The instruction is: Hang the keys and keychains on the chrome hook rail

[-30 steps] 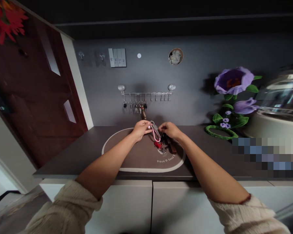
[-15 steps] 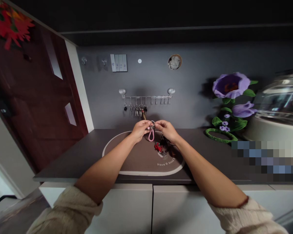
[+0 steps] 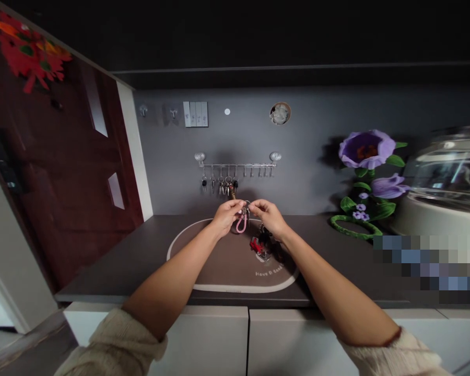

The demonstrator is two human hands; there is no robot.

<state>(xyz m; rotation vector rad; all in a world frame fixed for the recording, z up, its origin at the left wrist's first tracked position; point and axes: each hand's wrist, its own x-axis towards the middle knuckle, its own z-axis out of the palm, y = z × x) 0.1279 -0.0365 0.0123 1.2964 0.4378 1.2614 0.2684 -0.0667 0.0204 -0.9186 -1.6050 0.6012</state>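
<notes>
Between my two hands hangs a metal key ring [image 3: 247, 203] with a pink loop strap [image 3: 241, 224] and small metal pieces below it. My left hand [image 3: 227, 216] pinches the ring's left side, and my right hand [image 3: 269, 215] pinches its right side. Both are held above an oval brown mat [image 3: 215, 261] with a pale border. On the mat, below my right hand, lies a pile of keys with a red piece [image 3: 255, 245] and dark pieces, partly hidden by my right forearm. Behind my hands, several key sets [image 3: 222, 185] hang from the left hooks of a wall rail [image 3: 238, 165].
Purple artificial flowers [image 3: 367, 150] with a green ring base stand at the right, beside a large glass-topped appliance [image 3: 450, 183]. An overhead cabinet [image 3: 258, 36] spans the top. Wall hooks [image 3: 173, 112] are at upper left. A dark red door [image 3: 62, 172] is at the left.
My view has tilted slightly up, so everything sits a little lower. Both hands keep their pinch on the key ring, which has turned more edge-on.
</notes>
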